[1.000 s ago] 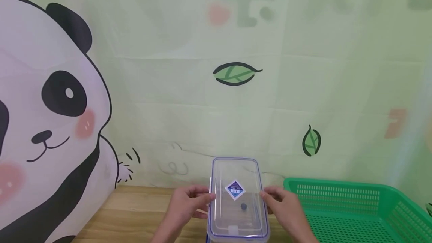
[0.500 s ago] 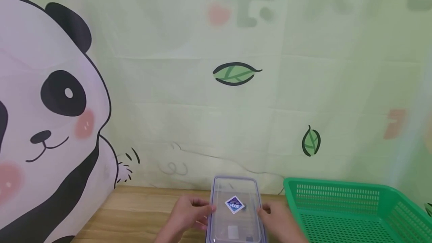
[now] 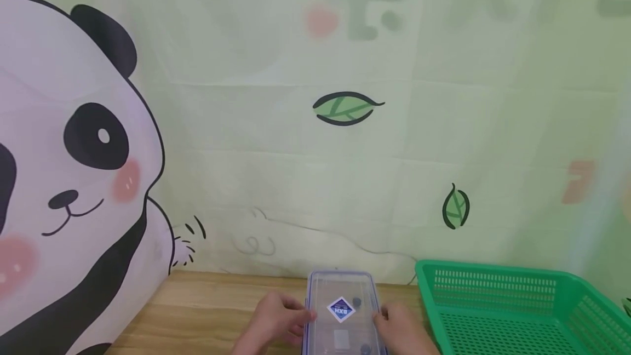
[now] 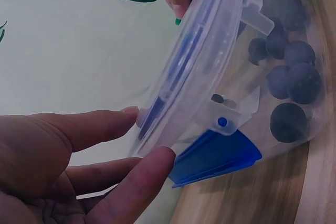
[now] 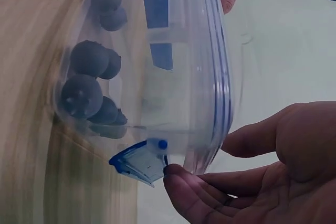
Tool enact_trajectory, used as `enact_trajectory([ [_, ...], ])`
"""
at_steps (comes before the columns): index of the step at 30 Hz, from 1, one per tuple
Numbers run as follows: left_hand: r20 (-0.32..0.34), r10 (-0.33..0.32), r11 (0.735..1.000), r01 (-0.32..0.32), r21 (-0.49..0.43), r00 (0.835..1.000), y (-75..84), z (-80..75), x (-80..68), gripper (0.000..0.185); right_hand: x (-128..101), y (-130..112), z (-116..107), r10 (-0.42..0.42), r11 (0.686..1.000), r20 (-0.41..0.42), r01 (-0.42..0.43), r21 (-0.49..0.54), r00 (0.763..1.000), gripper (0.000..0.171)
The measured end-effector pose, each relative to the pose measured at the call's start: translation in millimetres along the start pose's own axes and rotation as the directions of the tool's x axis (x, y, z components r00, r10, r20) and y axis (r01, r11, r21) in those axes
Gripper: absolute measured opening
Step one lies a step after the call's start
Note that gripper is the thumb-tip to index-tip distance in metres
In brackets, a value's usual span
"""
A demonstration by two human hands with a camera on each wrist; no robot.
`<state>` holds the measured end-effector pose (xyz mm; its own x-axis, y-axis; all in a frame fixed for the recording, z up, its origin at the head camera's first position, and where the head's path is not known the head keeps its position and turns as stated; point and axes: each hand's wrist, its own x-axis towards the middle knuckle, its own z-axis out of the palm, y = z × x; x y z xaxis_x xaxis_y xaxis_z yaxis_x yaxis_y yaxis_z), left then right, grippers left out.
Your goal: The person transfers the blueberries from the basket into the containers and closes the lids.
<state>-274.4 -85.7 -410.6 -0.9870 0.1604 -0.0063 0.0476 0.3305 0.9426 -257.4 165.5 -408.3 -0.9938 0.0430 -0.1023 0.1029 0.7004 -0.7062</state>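
my left hand [image 3: 277,318] and right hand [image 3: 400,326] are pinching the long edges of the clear rectangular plastic lid with the blue diamond sticker [image 3: 341,311], thumbs and fingertips on its rim, and it sits over the clear plastic container of dark round blueberries [image 4: 287,77] on the wooden table [image 3: 207,305]. if it lands crooked i reckon the blue hinged side clip [image 4: 215,156] won't catch, or i'll nudge the box and the berries roll. the green plastic mesh basket [image 3: 517,295] sits just beside my right hand, crowding that side a bit, with the panda backdrop [image 3: 74,152] behind.
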Motion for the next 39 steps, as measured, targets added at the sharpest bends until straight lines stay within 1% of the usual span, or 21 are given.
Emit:
enact_trajectory([
  [4,0.008,0.014,1.000,-0.014,-0.006,1.000,-4.4,-4.2,1.5,0.014,-1,1,3,-0.039,0.999,-0.020,0.039,-0.011,0.999,0.023],
  [6,0.003,0.013,1.000,-0.013,-0.002,1.000,-6.3,-7.2,2.2,0.015,-1,1,6,-0.051,0.999,-0.029,0.051,0.004,0.998,0.023],
  [12,-0.011,-0.012,0.999,0.012,0.031,1.000,-9.6,-15.2,3.7,0.017,-1,0,12,-0.024,0.995,-0.017,0.026,0.100,1.000,0.024],
  [16,-0.017,-0.017,0.999,0.018,0.041,1.000,-11.6,-16.9,4.9,0.017,0,1,14,-0.031,0.989,-0.018,0.034,0.146,0.999,0.026],
  [19,-0.020,-0.024,0.999,0.024,0.037,1.000,-13.2,-17.4,5.9,0.017,1,3,14,-0.029,0.980,0.002,0.028,0.199,1.000,0.029],
  [23,-0.020,-0.035,0.999,0.035,0.017,0.999,-15.9,-19.0,7.0,0.018,4,6,14,0.005,0.959,0.057,-0.021,0.283,0.998,0.032],
  [25,-0.016,-0.048,0.999,0.048,0.001,0.999,-17.5,-20.2,7.7,0.017,6,7,14,0.018,0.951,0.073,-0.040,0.306,0.997,0.032],
  [30,-0.004,-0.069,0.997,0.069,-0.034,0.998,-20.4,-22.1,8.8,0.019,9,11,16,0.024,0.947,0.080,-0.049,0.318,0.996,0.035],
  [35,0.001,-0.058,0.996,0.058,-0.070,0.998,-23.0,-21.2,9.0,0.020,9,12,15,0.017,0.946,0.087,-0.044,0.320,0.996,0.034],
  [39,0.000,-0.066,0.995,0.066,-0.076,0.998,-24.0,-19.7,9.1,0.021,14,15,16,0.048,0.945,0.098,-0.077,0.318,0.994,0.034],
])
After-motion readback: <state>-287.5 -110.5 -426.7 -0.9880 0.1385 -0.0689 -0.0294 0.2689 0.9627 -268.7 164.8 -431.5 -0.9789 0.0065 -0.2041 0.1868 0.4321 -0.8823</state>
